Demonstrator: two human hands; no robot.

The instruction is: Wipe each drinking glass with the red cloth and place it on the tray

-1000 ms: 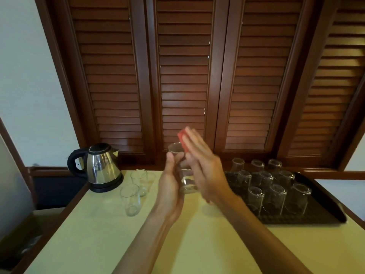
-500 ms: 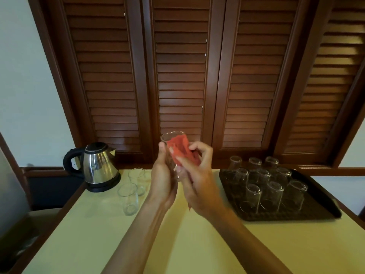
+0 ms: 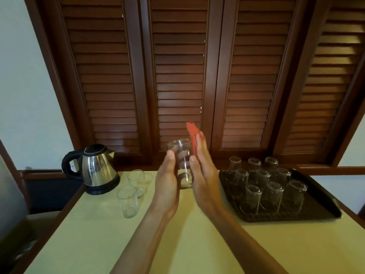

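Louvered shutters behind cream surface (image 3: pixel 98 234). Red cloth (image 3: pixel 193 135) now outside the drinking glass (image 3: pixel 182 165); right hand (image 3: pixel 205 180) flat, pressing; left hand (image 3: pixel 166 186) gripping. Inside apparently wiped.

Two bare forearms, bare hands (image 3: pixel 185 184), no sleeves in view, seemingly no rings or watch

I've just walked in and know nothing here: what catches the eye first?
Two hands held up mid-frame: the left hand holds a clear glass, and the right hand presses a red cloth flat against it. To the right, a dark tray carries upturned glasses; to the left, a steel kettle stands beside two upright glasses.
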